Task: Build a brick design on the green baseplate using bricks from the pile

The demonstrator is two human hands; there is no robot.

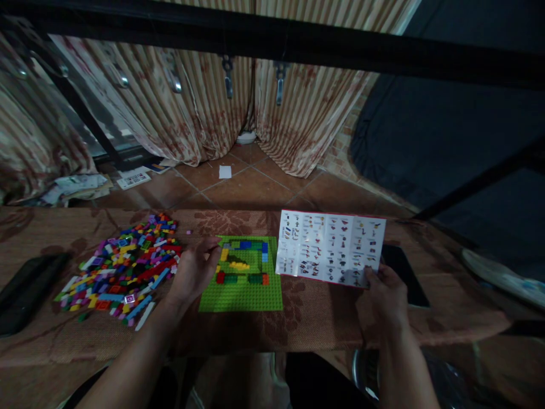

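Note:
My right hand (388, 292) grips the lower right corner of a printed instruction sheet (330, 247), with the thumb on its front. Rows of small coloured pictures cover the folded white paper. Over the left edge of a green baseplate (242, 298) is my left hand (198, 267), its thumb and fingers a little apart and no brick visible between them. Low walls of blue, yellow, red, green and orange bricks form a rectangular outline on the baseplate. A yellow brick piece (239, 265) sits inside that outline. Left of my left hand lies a pile of loose toy bricks (123, 267).
A black phone-like object (29, 292) lies at the table's left end. Partly behind the sheet and right hand is a dark flat tablet-like thing (409, 278). A dark metal bar with hanging hooks (279, 82) crosses above. Striped curtains (204, 108) hang beyond the cloth-covered table (315, 324).

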